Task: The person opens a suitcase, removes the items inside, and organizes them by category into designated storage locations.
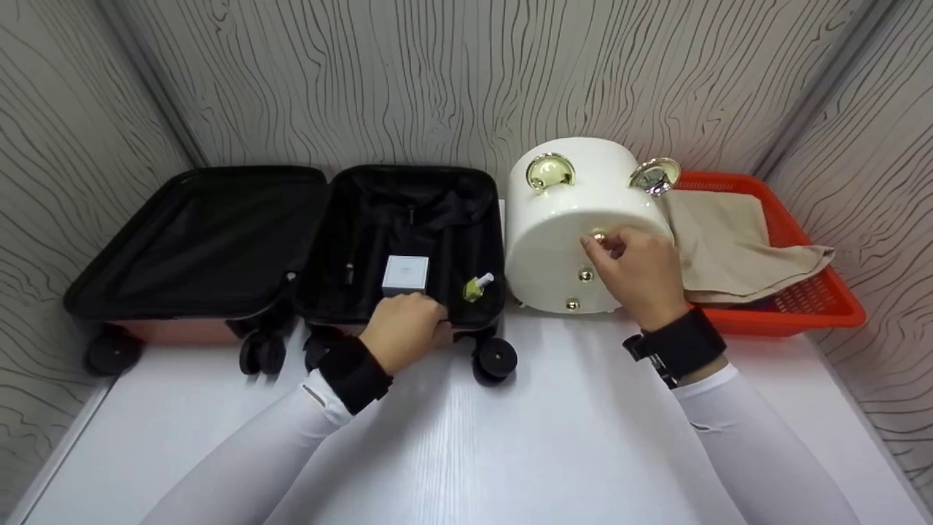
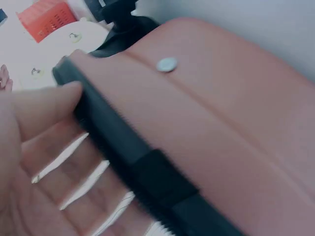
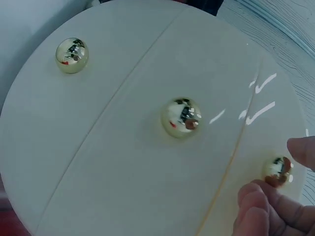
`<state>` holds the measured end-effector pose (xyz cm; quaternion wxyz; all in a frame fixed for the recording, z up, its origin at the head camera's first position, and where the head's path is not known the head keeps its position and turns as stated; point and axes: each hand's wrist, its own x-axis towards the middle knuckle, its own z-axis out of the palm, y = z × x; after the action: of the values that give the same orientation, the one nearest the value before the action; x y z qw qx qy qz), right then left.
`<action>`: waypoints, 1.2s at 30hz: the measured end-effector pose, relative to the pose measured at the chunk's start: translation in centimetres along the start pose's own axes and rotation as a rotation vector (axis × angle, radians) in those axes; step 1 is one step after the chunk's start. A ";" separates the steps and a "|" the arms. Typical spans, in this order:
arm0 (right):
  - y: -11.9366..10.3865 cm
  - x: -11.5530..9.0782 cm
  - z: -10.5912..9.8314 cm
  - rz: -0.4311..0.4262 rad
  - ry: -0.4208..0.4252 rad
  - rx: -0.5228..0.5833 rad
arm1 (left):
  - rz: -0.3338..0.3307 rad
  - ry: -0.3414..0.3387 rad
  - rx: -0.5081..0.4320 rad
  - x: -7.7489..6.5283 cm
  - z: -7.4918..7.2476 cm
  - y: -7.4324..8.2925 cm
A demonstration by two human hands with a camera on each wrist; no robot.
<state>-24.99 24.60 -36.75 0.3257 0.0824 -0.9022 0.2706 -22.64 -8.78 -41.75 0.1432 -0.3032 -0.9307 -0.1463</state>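
Note:
An open suitcase with pinkish sides has a black-lined compartment (image 1: 368, 240) in the middle and its other half (image 1: 226, 233) at left. My left hand (image 1: 408, 332) holds the compartment's front edge; in the left wrist view the thumb lies on the black rim (image 2: 106, 115) and the fingers pass behind it. A pale blue-grey box (image 1: 405, 273) and a yellow-green bottle with a whitish cap (image 1: 475, 287) lie inside. My right hand (image 1: 641, 273) pinches the upper gold knob (image 3: 278, 169) of a white rounded cabinet (image 1: 543, 251), whose two lower knobs stand free.
A red basket (image 1: 824, 310) at right holds beige cloth (image 1: 718, 248) that hangs over its rim. Gold-coloured dish shapes (image 1: 550, 172) stand on the cabinet's top. Black wheels (image 1: 496, 359) stick out at the suitcase's front. Wood-patterned walls (image 1: 430, 80) enclose the white table (image 1: 554, 437).

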 end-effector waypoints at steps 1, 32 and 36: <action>0.1 0.0 0.2 -0.003 0.009 0.001 | 0.007 0.010 0.003 -0.1 0.1 0.0; -1.7 -6.5 -2.1 -0.118 0.181 -0.017 | 0.024 0.082 0.025 -0.3 0.7 0.0; -1.6 -6.7 -2.1 -0.106 0.176 -0.021 | 0.005 0.006 -0.011 0.1 0.2 -0.1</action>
<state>-18.17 24.19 -38.90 0.4183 0.1028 -0.8673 0.2496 -22.85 -8.73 -41.88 0.1450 -0.3060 -0.9286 -0.1520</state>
